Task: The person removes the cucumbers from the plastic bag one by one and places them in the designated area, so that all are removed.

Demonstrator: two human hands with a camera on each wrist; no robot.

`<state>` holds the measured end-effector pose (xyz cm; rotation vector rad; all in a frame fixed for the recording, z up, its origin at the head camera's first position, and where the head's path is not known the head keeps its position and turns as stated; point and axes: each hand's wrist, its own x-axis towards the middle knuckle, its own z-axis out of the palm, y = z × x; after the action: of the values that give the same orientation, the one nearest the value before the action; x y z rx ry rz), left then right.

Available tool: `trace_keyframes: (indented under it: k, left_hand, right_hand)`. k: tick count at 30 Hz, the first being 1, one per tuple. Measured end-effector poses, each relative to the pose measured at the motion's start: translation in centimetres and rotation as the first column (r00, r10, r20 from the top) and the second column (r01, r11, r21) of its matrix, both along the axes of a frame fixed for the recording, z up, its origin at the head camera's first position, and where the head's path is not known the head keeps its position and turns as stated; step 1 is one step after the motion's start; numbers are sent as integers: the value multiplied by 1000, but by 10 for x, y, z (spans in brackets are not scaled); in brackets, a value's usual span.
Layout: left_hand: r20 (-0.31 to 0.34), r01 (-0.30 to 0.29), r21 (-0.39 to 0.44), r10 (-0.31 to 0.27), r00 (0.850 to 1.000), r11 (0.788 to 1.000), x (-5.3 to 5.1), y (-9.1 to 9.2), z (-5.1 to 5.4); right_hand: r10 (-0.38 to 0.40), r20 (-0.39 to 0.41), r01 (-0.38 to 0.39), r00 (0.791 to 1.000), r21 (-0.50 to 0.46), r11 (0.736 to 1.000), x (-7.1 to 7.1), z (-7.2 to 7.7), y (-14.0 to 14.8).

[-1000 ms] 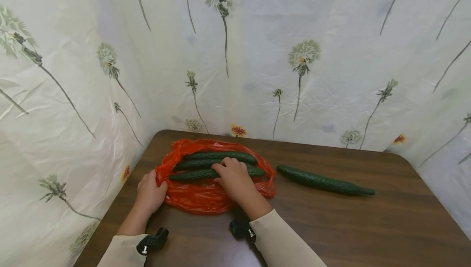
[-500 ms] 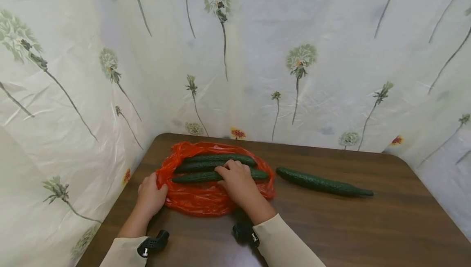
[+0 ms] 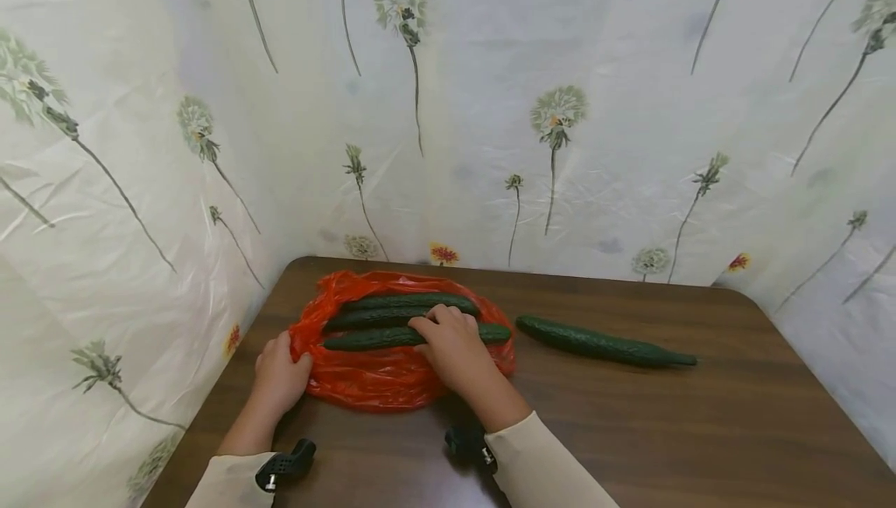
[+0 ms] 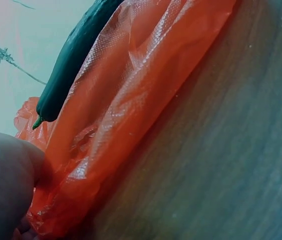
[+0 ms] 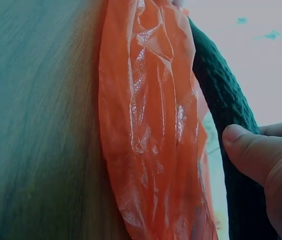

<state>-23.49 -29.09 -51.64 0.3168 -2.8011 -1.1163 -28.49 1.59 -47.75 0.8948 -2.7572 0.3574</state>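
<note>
A red plastic bag lies spread on the table with its mouth open, and three dark green cucumbers show inside it. My right hand grips the nearest cucumber around its middle; in the right wrist view the thumb presses on the bumpy skin and the cucumber stands above the bag's edge. My left hand pinches the bag's left rim. The left wrist view shows that cucumber's stem end above the bag film. Behind it lie the two other cucumbers.
A single cucumber lies on the brown wooden table, right of the bag. A curtain printed with dandelions hangs along the table's back and left side. Each wrist wears a black camera.
The cucumber in my right hand has risen slightly and come a little nearer, apart from the other two. My left hand keeps hold of the bag's rim. The head view has shifted slightly.
</note>
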Motion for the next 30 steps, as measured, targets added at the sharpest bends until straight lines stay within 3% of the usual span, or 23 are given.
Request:
trace_keyframes:
  k: [7,21,30]
  left_hand:
    - [14,7,-4,-7,1000,1000,-1,-2,-3]
    - [-5,22,-13,-22,1000,1000,0,1,-3]
    - [-14,22,-16,-22,1000,1000,0,0,0]
  right_hand:
    - [23,-7,-23,1000,-26,999,6,2,4]
    - [28,-48,-31,998,-67,997,19,25,10]
    - [22,-56,-28,998,-110,994,20,22,21]
